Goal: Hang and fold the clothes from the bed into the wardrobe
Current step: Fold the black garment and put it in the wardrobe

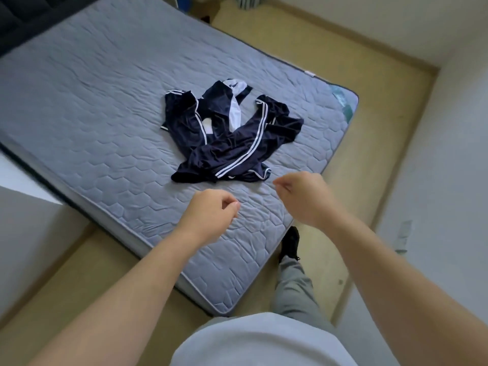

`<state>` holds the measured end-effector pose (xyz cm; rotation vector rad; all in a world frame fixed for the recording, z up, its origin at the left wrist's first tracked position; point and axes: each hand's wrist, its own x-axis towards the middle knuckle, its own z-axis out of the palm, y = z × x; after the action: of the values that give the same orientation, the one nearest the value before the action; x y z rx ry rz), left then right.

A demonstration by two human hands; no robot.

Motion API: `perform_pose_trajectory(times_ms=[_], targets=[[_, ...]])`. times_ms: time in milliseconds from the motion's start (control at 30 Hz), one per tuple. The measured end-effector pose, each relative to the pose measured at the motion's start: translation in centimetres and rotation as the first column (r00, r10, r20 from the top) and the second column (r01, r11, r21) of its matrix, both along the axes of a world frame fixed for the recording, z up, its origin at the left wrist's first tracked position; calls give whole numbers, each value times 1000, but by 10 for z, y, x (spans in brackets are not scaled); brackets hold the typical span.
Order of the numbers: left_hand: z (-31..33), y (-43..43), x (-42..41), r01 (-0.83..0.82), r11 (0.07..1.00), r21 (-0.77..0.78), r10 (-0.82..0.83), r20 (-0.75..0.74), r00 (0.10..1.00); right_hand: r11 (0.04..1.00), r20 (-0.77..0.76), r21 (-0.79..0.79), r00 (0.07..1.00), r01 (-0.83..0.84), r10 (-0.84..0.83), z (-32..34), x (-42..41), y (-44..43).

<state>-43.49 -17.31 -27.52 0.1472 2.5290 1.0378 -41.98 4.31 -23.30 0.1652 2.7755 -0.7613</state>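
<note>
Nearest the camera is the person's pale grey shirt (264,342), and below it one leg in grey trousers (293,286) steps forward, its foot in a black sock (290,244) set on the tan floor (369,101) just beside the near corner of the bed (105,101). Both bare forearms reach out over that corner. The left hand (211,212) hovers above the quilted mattress with its fingers curled in toward the palm and the thumb against the fingertips, holding nothing. The right hand (303,196) is a little farther out and to the right, also curled in on itself and holding nothing, its knuckles near the closest edge of the clothes (229,143) but apart from them.

The clothes lie in a loose, crumpled heap on the bare blue-grey mattress, toward its right half and near the foot end. They are dark navy pieces with white stripes running along them, tangled over one another, and a white part (235,112) shows among the folds at the far side of the heap. How many garments there are cannot be told.

Beyond, the mattress stretches bare up to a dark padded headboard (23,19) in the far left corner. Pale walls edge the floor on the right
</note>
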Motion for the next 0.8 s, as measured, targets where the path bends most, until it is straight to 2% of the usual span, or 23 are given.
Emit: perform_pose_trajectory(times_ms=[100, 200, 400, 633, 800], targets=[[-43, 41, -49, -58, 994, -97, 68, 98, 993, 998, 94, -37, 995, -41, 44, -51, -74, 41], [-83, 75, -93, -147, 966, -211, 186, 178, 966, 988, 168, -46, 974, -149, 155, -100, -145, 71], [-152, 119, -172, -216, 922, -320, 316, 304, 899, 954, 311, -39, 903, -299, 296, -196, -246, 111], [-259, 124, -240, -156, 888, -432, 347, 409, 844, 865, 435, -71, 765, -497, 475, -316, -307, 119], [-350, 106, -269, -297, 828, -475, 513, 428, 744, 784, 560, -65, 628, -617, 540, -398, -315, 97]])
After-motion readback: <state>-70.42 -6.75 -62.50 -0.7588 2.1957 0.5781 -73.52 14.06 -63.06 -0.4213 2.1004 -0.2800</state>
